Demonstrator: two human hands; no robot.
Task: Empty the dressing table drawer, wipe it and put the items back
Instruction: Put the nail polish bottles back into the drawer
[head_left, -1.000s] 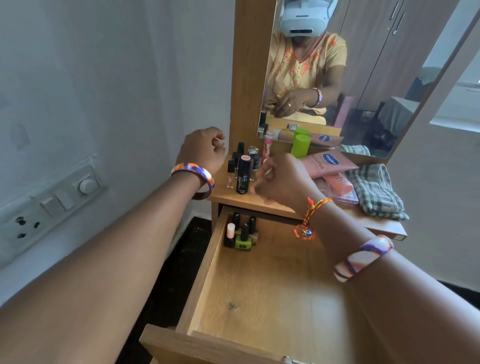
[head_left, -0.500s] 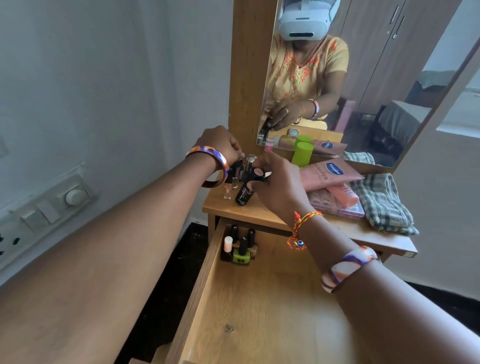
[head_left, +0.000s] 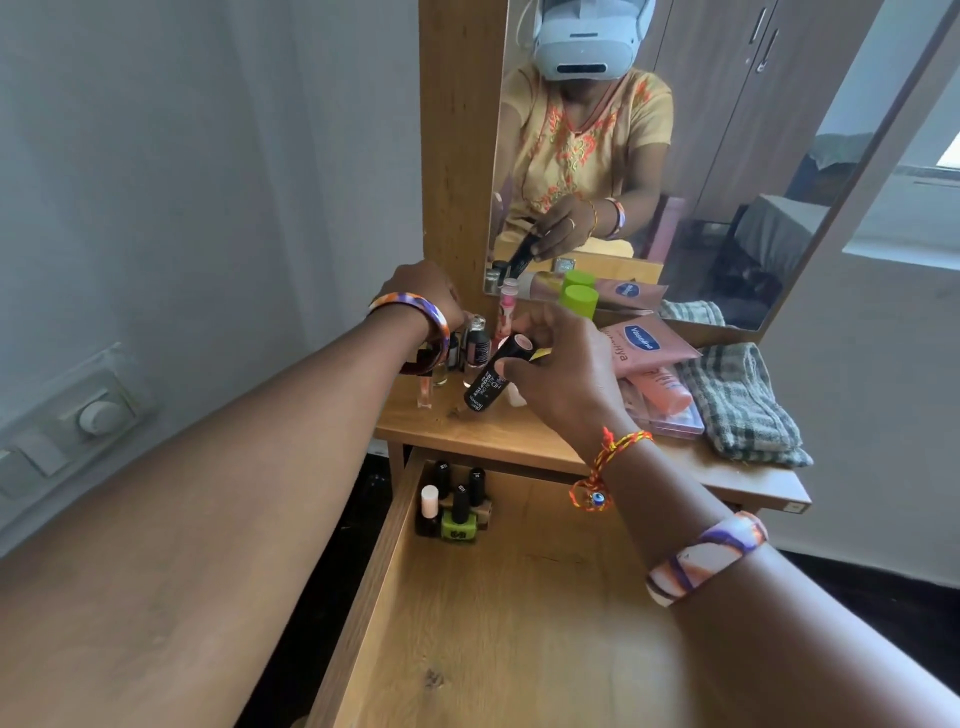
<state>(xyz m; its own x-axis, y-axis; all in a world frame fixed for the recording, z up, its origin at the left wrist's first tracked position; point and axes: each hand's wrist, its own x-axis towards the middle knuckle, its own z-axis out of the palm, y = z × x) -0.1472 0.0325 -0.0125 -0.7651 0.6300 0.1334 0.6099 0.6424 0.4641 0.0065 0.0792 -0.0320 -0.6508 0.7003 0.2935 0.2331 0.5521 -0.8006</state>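
1. Head view: right hand (head_left: 561, 379) pinches black stick tube (head_left: 493, 376) between thumb and fingers. Tube is tilted, cap end up toward the mirror, base just over the dressing table top (head_left: 498, 436) near its left front area.
2. Left hand (head_left: 426, 296) sits at the top's back-left corner, fingers curled down among small bottles (head_left: 475, 345). Can't tell whether it actually holds one; fingertips are hidden behind the wrist and bangle.
3. Beside the tube on the top: a slim clear vial (head_left: 424, 392) upright near the left edge, and a pink-capped tube (head_left: 506, 312) upright against the mirror (head_left: 675, 156).
4. Further right on the top: green-capped bottle (head_left: 578, 301) at the back, Vaseline tube (head_left: 649, 348) lying flat, a smaller pink tube (head_left: 667, 389) on a clear flat case (head_left: 675, 423), folded checked cloth (head_left: 743, 405) at the right end.
5. Drawer (head_left: 519, 623) is pulled open below the top. Nail polish bottles (head_left: 457, 506) stand clustered in its back-left corner, touching each other; the green one is in front.
6. Wall switch panel (head_left: 78, 415) is on the left wall, well apart from the table.
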